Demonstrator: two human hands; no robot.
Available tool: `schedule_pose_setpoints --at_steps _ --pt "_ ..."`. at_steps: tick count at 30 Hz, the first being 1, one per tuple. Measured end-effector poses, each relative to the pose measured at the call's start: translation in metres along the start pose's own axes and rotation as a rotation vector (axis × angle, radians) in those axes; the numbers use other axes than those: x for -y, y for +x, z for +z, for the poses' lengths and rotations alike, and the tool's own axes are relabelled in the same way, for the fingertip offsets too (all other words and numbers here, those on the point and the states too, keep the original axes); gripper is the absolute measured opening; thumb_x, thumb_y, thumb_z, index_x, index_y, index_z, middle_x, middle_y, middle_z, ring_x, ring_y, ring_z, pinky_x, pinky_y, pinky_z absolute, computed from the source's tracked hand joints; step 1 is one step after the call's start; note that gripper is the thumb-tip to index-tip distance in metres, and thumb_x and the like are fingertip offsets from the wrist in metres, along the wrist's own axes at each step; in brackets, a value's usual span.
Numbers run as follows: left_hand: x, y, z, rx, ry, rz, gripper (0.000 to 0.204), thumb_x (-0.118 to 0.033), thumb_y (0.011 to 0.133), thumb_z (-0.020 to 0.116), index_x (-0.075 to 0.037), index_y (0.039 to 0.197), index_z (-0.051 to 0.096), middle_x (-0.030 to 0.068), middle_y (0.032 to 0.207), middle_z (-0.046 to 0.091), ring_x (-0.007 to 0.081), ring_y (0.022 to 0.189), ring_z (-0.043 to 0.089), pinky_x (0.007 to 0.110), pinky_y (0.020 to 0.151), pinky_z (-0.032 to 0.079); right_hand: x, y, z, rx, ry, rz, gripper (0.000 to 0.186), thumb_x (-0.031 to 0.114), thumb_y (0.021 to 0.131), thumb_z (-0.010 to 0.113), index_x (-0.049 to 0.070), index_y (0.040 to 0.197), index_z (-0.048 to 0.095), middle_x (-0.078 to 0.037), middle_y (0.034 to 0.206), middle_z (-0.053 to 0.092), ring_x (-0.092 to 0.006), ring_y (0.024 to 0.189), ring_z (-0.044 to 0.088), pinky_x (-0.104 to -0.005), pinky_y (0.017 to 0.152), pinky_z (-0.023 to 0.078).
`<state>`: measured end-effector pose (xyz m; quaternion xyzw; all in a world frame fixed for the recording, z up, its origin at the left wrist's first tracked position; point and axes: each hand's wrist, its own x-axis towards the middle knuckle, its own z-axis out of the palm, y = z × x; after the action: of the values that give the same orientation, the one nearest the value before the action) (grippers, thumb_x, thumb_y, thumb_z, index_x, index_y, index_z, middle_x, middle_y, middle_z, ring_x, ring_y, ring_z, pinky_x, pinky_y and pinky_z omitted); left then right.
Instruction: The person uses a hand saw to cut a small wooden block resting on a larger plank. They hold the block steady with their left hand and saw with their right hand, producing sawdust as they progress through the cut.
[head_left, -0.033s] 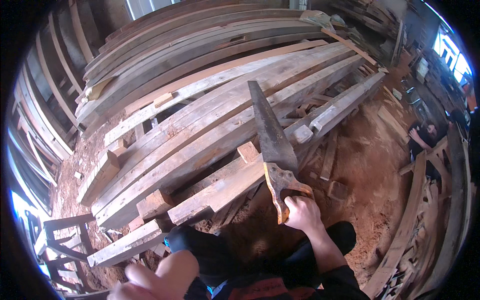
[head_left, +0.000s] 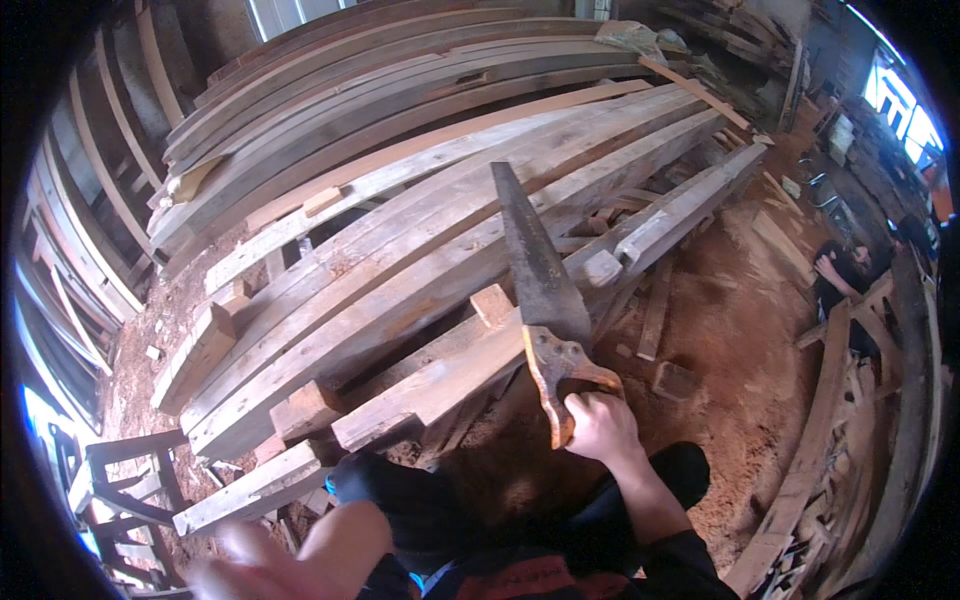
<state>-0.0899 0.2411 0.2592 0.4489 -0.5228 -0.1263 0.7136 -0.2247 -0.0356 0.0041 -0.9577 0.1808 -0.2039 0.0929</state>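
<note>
My right hand [head_left: 603, 428] is closed round the orange handle of a handsaw [head_left: 540, 265]. The saw's dark, worn blade points away from me and lies across a notched timber beam [head_left: 440, 385] in this view; whether its teeth touch the wood I cannot tell. A small wood block [head_left: 491, 305] sits against that beam, left of the blade. My left hand [head_left: 245, 565] is at the lower left edge, smeared by motion, close to the end of a shorter timber [head_left: 255, 488]. Its fingers cannot be made out.
Long squared beams [head_left: 400, 235] lie side by side ahead of me. Sawdust [head_left: 715, 330] covers the floor on the right. Scrap wood [head_left: 835, 500] is heaped at the lower right. Another person [head_left: 850, 272] is at the far right. A wooden frame [head_left: 125, 490] stands at the left.
My blurred left hand has shifted slightly to the left. The saw and my right hand sit a few pixels further left, as does most of the scene.
</note>
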Motion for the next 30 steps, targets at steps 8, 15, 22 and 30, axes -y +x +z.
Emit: schedule_pose_setpoints --at_steps 8,15,22,30 --pt "0.017 0.008 -0.016 -0.031 0.224 0.047 0.012 -0.009 0.091 0.058 -0.012 0.08 0.061 0.0046 0.094 0.057 0.0234 0.094 0.051 0.038 0.079 0.047 -0.006 -0.002 -0.002 0.071 -0.022 0.019 0.027 0.025 0.067 0.074 0.01 0.078 0.055 -0.01 0.067 0.059 -0.0295 0.064 0.064 -0.0403 0.058 0.052" --pt "0.022 0.014 -0.033 -0.064 0.385 0.062 0.012 -0.009 0.091 0.058 -0.012 0.081 0.061 0.0047 0.096 0.057 0.0238 0.097 0.05 0.04 0.08 0.047 -0.008 -0.001 -0.002 0.096 0.019 0.014 0.025 0.021 0.067 0.073 0.008 0.084 0.059 -0.013 0.068 0.061 -0.0324 0.064 0.065 -0.0432 0.057 0.054" --pt "0.017 0.013 -0.032 -0.048 0.425 0.056 0.011 -0.009 0.092 0.058 -0.012 0.082 0.062 0.0048 0.097 0.057 0.0243 0.1 0.05 0.041 0.081 0.047 -0.003 0.001 -0.003 0.027 0.023 -0.01 0.026 0.021 0.066 0.073 0.008 0.083 0.058 -0.013 0.066 0.06 -0.031 0.061 0.064 -0.0425 0.056 0.054" --pt "0.019 0.008 -0.03 -0.048 0.366 0.062 0.011 -0.01 0.092 0.057 -0.012 0.083 0.062 0.0049 0.099 0.057 0.0248 0.103 0.049 0.042 0.082 0.047 -0.006 0.001 -0.003 0.08 0.005 0.004 0.023 0.022 0.067 0.072 0.01 0.079 0.057 -0.013 0.066 0.061 -0.0318 0.061 0.065 -0.0434 0.055 0.054"
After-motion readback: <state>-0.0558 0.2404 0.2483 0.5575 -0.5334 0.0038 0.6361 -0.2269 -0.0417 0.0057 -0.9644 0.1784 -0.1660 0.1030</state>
